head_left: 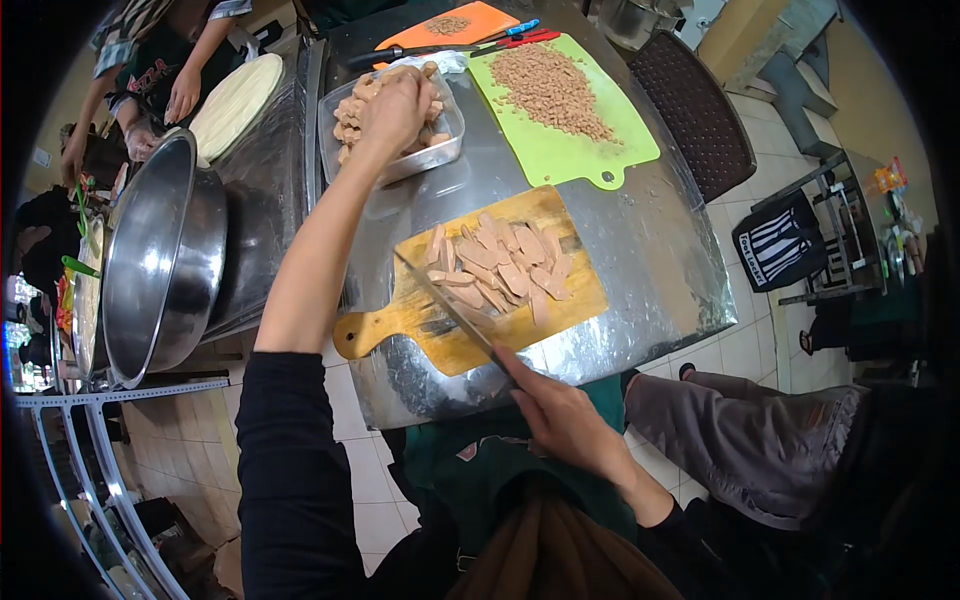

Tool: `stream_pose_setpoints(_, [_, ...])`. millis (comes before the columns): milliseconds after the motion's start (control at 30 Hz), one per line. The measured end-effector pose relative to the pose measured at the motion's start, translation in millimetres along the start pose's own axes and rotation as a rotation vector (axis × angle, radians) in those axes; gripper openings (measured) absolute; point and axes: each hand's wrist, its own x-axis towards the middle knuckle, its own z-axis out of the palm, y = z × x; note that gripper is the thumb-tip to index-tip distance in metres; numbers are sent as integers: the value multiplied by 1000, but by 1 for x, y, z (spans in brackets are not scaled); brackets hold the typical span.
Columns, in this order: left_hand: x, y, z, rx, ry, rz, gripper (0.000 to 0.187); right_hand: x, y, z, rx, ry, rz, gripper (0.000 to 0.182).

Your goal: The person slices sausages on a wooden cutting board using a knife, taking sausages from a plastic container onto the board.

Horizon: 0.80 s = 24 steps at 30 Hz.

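One head cam, fisheye, looks fwd and steeply down from above the table (640,250); close range, arms fill lower frame. Dark vignette at edges. No 2nd view.

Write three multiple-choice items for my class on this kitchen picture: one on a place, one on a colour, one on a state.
1. Where is the left hand?
A. In the clear container of sausages
B. On the big steel bowl
C. On the green board

2. What colour is the cutting board heaped with finely chopped pieces?
A. Orange
B. Green
C. White

3. What is the right hand doing?
A. Resting open on the table
B. Gripping a knife
C. Holding a spoon

Answers: 1 A, the fingers reach among the sausages in the container. 2 B, the board under the chopped heap is lime green. 3 B, it grips the handle of the knife, whose blade lies over the wooden board of slices.
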Motion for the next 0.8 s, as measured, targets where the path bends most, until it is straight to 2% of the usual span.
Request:
stream_pose_setpoints(133, [-39, 19, -61, -350, -1, -70, 33, 18, 4, 20, -116, -22, 9, 75])
stream_pose_setpoints(200, [-72, 24, -83, -494, 17, -84, 32, 26, -2, 21, -149, 10, 25, 70])
stream_pose_setpoints(267, [-112, 42, -109, -540, -52, -309, 29, 32, -6, 19, -191, 20, 62, 67])
stream_pose_setpoints(300, [-132, 43, -112, -585, -54, -345, 33, 36, -7, 18, -217, 15, 89, 67])
stream_pose_setpoints(333, [-152, 43, -112, -631, -58, -381, 37, 37, -8, 18, -243, 9, 118, 68])
stream_pose_setpoints(433, [-202, 50, -107, -738, -110, -511, 28, 37, 2, 21, -216, 50, 73, 83])
stream_pose_setpoints(600, [-256, 77, -85, -854, -137, -656, 22, 29, -1, 10, -222, 79, 142, 68])
stream_pose_setpoints(633, [-262, 80, -75, -830, -148, -673, 21, 27, -3, 6, -213, 82, 165, 63])
stream_pose_setpoints(800, [-270, 100, -56, -654, -102, -693, 21, 22, -2, -4, -130, 87, 97, 61])
